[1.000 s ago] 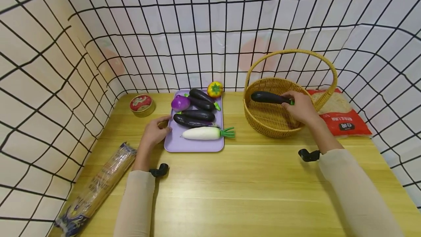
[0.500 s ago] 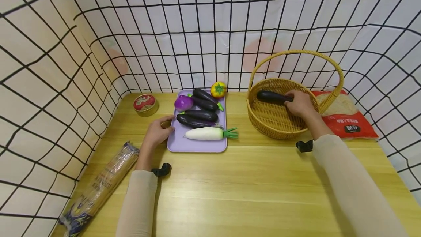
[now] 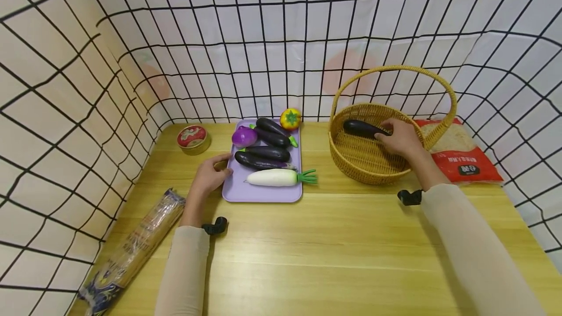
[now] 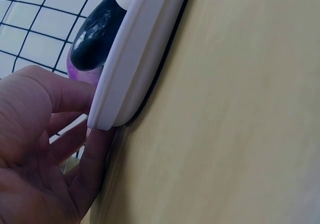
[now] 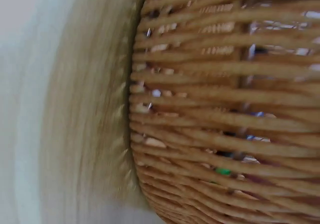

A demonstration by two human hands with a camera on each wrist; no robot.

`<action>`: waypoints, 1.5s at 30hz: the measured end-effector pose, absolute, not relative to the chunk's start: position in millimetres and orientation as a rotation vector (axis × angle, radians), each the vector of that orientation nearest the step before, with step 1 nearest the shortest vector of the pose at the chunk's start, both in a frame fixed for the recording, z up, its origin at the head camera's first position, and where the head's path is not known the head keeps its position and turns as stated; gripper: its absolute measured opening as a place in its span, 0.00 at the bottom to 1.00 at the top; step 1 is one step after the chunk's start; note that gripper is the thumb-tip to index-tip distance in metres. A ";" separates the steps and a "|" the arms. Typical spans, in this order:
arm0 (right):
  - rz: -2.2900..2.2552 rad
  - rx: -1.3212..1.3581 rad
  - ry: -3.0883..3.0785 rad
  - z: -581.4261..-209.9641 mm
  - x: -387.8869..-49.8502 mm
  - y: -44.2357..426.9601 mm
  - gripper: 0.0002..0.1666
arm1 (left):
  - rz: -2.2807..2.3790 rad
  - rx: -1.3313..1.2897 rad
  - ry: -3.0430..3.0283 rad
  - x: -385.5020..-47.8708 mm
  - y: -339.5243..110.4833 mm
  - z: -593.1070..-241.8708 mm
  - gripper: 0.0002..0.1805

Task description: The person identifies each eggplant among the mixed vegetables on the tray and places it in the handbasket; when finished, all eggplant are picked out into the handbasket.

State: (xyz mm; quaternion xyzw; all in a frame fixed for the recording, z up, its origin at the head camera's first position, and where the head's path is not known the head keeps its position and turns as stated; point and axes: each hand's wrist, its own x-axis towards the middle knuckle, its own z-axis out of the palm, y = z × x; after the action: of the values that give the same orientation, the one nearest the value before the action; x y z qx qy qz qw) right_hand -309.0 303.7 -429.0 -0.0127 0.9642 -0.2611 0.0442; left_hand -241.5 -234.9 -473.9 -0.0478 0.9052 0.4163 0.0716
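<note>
My right hand [image 3: 398, 138] reaches into the wicker basket [image 3: 369, 178] and holds a dark eggplant [image 3: 361, 128] by its stem end, low inside the back part. The right wrist view shows mostly the basket's woven side [image 5: 225, 94]; the hand is not seen there. At the left edge of the lilac tray [image 3: 259, 195], my left hand [image 3: 210, 175] pinches the rim, thumb on top and fingers against the underside in the left wrist view. On the tray lie several eggplants [image 3: 265, 153], a purple onion-like vegetable [image 3: 244, 136] and a white radish [image 3: 272, 178] with green leaves over the right rim.
A small yellow pumpkin-like vegetable [image 3: 291, 119] sits at the tray's back right corner. A round red-lidded tin [image 3: 192, 139] stands at the back left. Packaged noodles [image 3: 136, 247] lie at the left, and a red bag [image 3: 465, 160] lies behind the basket's right side. Grid-patterned walls enclose the table.
My right hand has lowered the eggplant from the basket's opening down into it. The left hand stays on the tray's edge. The head view has shifted slightly.
</note>
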 end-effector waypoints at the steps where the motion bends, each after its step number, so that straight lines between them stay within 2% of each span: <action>1: -0.816 -0.051 2.952 -427.6 -306.4 303.1 0.38 | 1.250 -0.142 2.722 -241.4 -235.3 -474.2 0.30; 9: -1.064 -0.171 3.006 -416.3 -272.2 286.6 0.37 | 1.260 -0.135 2.726 -242.7 -236.2 -474.9 0.30; 17: -1.268 -0.313 2.996 -401.9 -242.2 250.0 0.27 | 1.268 -0.141 2.715 -242.3 -237.8 -478.9 0.30; 22: -1.319 -0.439 2.958 -401.3 -232.0 221.2 0.25 | 1.271 -0.149 2.715 -241.8 -238.5 -478.9 0.30; 31: -1.346 -0.549 2.841 -411.3 -221.6 175.8 0.26 | 1.273 -0.148 2.708 -241.0 -236.4 -477.4 0.30; 45: -1.385 -0.607 2.606 -428.7 -231.0 132.2 0.26 | 1.279 -0.122 2.724 -240.3 -237.5 -476.6 0.29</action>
State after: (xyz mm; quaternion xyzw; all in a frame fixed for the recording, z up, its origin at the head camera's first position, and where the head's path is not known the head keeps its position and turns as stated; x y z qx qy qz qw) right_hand -231.0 132.2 -428.7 -0.2010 0.8632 -0.4586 0.0641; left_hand -240.3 -237.5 -476.6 -0.0403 0.9025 0.4238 0.0649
